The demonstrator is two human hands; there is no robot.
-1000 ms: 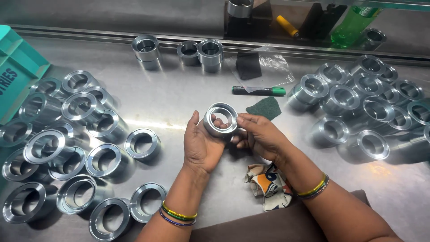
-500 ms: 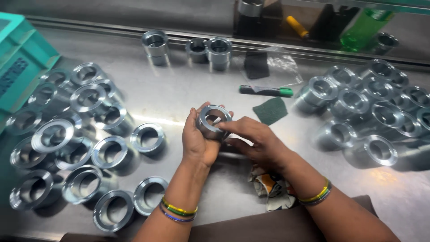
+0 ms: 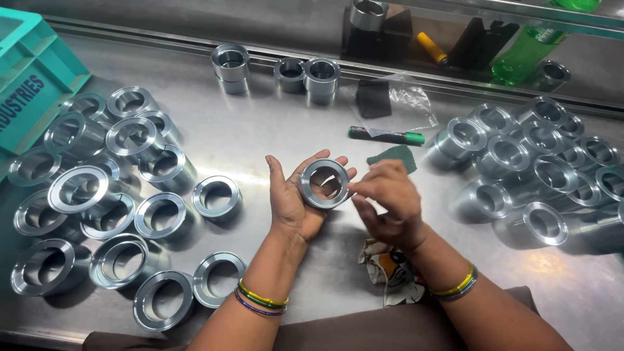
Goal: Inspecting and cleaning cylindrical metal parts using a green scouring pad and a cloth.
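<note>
Metal ring sits upright-tilted in the left hand, resting on the open palm with the fingers curled loosely behind its rim; bore faces the camera. Right hand is at the ring's right edge, fingertips pinched against the rim, nothing else in that hand.

Step in hand, as judged: close checking or wiping of one ring by touch. The next move would call for turning the ring steadily in the palm without letting it slip.

Around: steel table; many like rings at left and at right; green marker; patterned cloth under the right wrist; teal crate far left.
</note>
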